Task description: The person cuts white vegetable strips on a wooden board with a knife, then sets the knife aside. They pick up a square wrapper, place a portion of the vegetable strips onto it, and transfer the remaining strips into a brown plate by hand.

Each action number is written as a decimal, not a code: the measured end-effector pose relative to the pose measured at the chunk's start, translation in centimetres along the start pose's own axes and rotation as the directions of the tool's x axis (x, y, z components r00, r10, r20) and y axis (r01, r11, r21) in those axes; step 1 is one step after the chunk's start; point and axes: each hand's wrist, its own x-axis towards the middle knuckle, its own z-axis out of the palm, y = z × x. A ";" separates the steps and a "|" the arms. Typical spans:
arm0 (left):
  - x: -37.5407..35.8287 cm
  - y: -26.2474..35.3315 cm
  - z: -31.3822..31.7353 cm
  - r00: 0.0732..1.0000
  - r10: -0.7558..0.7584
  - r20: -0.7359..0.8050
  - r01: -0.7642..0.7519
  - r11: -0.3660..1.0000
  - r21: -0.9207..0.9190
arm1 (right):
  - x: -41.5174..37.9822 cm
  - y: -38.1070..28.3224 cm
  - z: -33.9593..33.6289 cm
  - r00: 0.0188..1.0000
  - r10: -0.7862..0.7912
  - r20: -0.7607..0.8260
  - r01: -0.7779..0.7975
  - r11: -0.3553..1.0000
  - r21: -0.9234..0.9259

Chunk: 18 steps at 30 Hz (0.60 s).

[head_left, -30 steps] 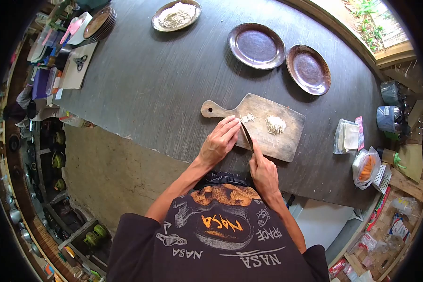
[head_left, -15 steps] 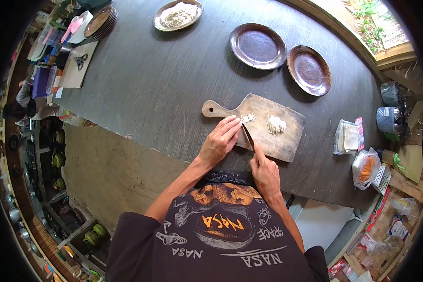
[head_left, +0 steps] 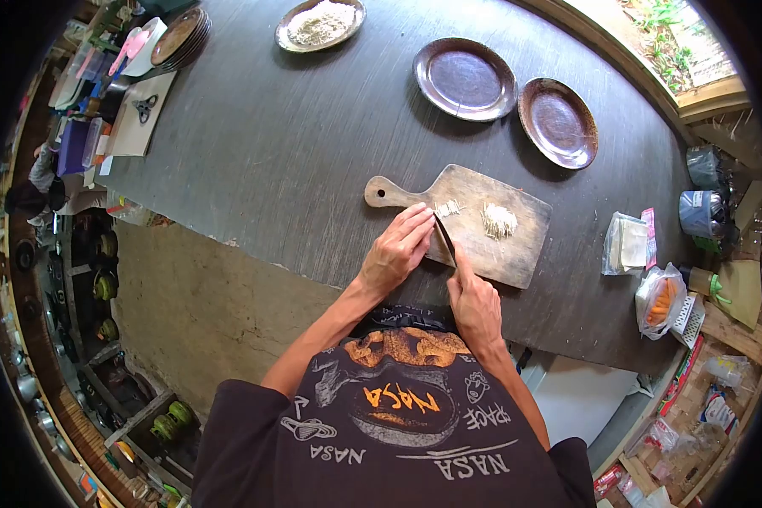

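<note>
A worn wooden cutting board (head_left: 516, 261) lies on the dark table, its handle pointing left. On it rest a pile of thin pale strips (head_left: 499, 222) and, nearer the handle, a smaller bunch of pale strips (head_left: 449, 207). My right hand (head_left: 476, 309) is closed round the handle of a knife (head_left: 445, 238), whose dark blade slants up to my left fingertips. My left hand (head_left: 396, 248) is closed over the board's left side, fingers bunched beside the blade. Whatever those fingers press on is mostly hidden beneath them.
Two brown plates (head_left: 465, 80) (head_left: 557, 124) stand beyond the board. A plate of pale flour-like stuff (head_left: 321, 24) sits at the far side. Scissors (head_left: 146, 108) lie on a board at the left. Bagged carrots (head_left: 661, 302) and a white packet (head_left: 625, 245) are at the right.
Both hands stay at the board with almost the same pose. The knife and right hand have shifted very slightly; the piles look unchanged.
</note>
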 end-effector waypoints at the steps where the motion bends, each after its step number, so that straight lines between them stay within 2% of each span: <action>1: 0.3 -0.2 -0.1 1.000 0.000 -0.008 0.000 1.000 -0.006 | -0.1 0.2 -0.3 1.000 0.012 0.020 -0.013 0.999 0.040; 9: -0.1 -0.5 0.1 1.000 0.024 0.000 -0.024 1.000 0.012 | 0.1 0.4 -0.1 0.999 0.030 0.043 -0.034 0.994 0.100; 11: -0.1 -0.6 0.4 1.000 0.027 -0.005 -0.027 1.000 0.010 | 0.3 1.0 0.6 0.998 -0.069 -0.016 0.069 0.996 0.058; 12: -0.1 -0.6 0.4 1.000 0.023 -0.003 -0.023 1.000 0.003 | 0.4 0.8 0.5 0.997 -0.070 -0.016 0.071 0.996 0.058; 14: -0.2 -0.7 0.2 1.000 0.014 0.000 -0.014 1.000 -0.003 | 0.5 0.5 0.2 0.999 -0.020 0.029 0.020 1.000 0.021; 18: -0.3 -0.3 0.3 1.000 0.008 0.003 -0.008 1.000 0.002 | -0.1 -0.1 -0.1 1.000 0.021 0.010 -0.021 1.000 0.022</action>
